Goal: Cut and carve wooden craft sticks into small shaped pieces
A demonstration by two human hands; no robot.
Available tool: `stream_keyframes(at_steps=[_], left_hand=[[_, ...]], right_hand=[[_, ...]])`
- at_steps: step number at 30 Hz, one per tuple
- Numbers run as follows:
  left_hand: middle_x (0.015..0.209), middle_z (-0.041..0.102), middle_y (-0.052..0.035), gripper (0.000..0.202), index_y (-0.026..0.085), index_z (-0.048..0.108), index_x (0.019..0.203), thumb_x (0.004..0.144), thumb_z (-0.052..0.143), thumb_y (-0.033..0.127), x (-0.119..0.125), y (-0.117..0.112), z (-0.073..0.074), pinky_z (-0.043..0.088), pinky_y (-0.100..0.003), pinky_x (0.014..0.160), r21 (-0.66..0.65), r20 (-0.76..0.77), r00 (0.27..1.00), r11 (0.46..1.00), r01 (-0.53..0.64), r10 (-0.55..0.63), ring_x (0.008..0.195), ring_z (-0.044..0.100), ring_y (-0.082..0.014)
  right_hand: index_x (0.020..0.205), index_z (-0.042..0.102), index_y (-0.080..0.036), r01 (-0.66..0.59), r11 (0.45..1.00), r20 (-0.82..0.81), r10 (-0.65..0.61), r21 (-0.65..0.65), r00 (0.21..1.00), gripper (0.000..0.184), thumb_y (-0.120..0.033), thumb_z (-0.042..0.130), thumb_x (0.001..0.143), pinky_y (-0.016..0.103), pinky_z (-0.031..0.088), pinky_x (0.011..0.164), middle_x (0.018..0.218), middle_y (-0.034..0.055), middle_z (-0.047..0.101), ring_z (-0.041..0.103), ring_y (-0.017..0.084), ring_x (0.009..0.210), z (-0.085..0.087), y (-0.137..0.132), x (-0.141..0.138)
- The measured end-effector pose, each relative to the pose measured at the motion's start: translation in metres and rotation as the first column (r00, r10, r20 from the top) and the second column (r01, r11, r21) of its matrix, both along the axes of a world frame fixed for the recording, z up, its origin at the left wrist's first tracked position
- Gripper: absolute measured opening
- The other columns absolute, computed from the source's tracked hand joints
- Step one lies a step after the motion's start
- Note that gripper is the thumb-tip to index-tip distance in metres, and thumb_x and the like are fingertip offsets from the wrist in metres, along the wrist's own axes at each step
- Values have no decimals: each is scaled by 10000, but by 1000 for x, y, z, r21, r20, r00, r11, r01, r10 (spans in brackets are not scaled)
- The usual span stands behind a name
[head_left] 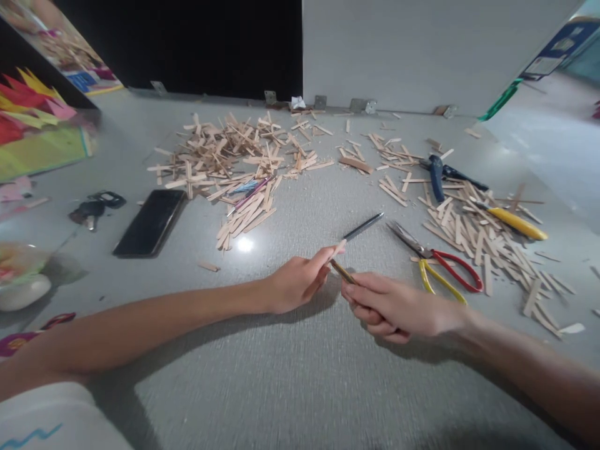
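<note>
My left hand (pixel 300 281) is closed, pinching a short wooden craft stick (pixel 336 251) between thumb and fingers. Facing it, my right hand (pixel 389 306) is wrapped round a slim brass-and-dark tool (pixel 343 272), whose exact kind I cannot make out. The tool's end is close to the stick; whether they touch is unclear. Just beyond my fingertips a dark pen (pixel 364 226) lies on the table. Right of it rest long-nose pliers (pixel 424 251) with one red and one yellow handle, jaws pointing away to the left.
A large heap of craft sticks (pixel 234 150) spreads at the back, with more stick pieces (pixel 487 250) on the right. Among those lie a yellow-handled tool (pixel 518 223) and blue-handled pliers (pixel 437 178). Leftward are a phone (pixel 150 223) and keys (pixel 91 209). An upright panel (pixel 398 56) stands behind.
</note>
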State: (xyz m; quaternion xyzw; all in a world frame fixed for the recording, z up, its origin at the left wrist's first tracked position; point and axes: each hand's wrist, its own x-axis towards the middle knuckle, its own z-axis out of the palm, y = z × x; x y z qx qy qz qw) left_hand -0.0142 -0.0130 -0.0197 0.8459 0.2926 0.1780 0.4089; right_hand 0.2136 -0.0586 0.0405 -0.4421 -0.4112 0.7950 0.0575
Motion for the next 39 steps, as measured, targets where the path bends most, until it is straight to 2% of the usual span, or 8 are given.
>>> stream_keyframes(at_steps=[5,10,17,24,26,31,35,39], left_hand=[[627,521,73,546,89,384,1558,1141,263,419,-1,1,-2,358,-222,514,32,5,999,999,34,-34,472,468,-129],[593,516,76,598,86,373,1577,1146,200,463,1,2,-4,337,-234,494,12,-22,999,1000,-26,26,435,466,-140],[585,462,95,571,70,344,1589,1137,255,407,2,3,-1,318,-224,487,52,-26,999,998,-21,23,425,448,-138],[580,387,113,517,124,395,1591,1095,321,247,1,5,-4,295,-210,512,197,-35,999,980,32,-25,424,335,-116],[579,408,110,515,118,407,1584,1092,340,255,1,4,-4,309,-209,519,163,-30,999,986,25,-21,434,372,-114],[609,548,86,595,100,330,1627,1133,389,425,0,2,0,405,-216,545,-69,128,990,996,-56,64,499,503,-127],[789,728,-27,620,112,421,1591,1157,298,538,-1,4,0,420,-221,485,-239,291,917,949,-208,274,473,494,-105],[991,795,-95,633,148,487,1548,1125,379,606,0,5,-1,388,-206,442,-186,264,928,958,-219,263,432,462,-69]], right_hand=[[833,393,-257,-32,998,-20,30,-62,999,415,-568,516,1078,137,182,355,636,-119,343,180,51,451,3,5,2],[840,375,-262,56,991,57,-64,122,996,370,-494,447,1120,140,303,396,626,-116,368,272,66,466,-11,-9,-15],[790,454,-247,97,981,81,-111,168,990,401,-534,511,1065,172,249,365,570,-118,342,256,64,429,-7,3,-8],[721,490,-240,-68,973,196,25,220,980,394,-516,527,1000,231,182,402,558,-95,339,233,87,458,9,25,11],[764,554,-231,-162,905,308,36,394,951,357,-490,529,1010,250,243,449,574,-77,392,309,104,479,12,27,13],[1038,682,-226,-339,458,440,-133,822,888,132,-342,625,1011,301,380,667,827,24,701,575,170,696,14,19,16],[964,669,-226,-304,445,437,-234,842,868,263,-355,479,1091,309,387,657,828,39,718,566,163,662,13,14,16],[772,520,-245,-207,512,397,-296,834,869,349,-383,454,1085,302,326,567,648,-20,578,463,138,551,15,10,9]])
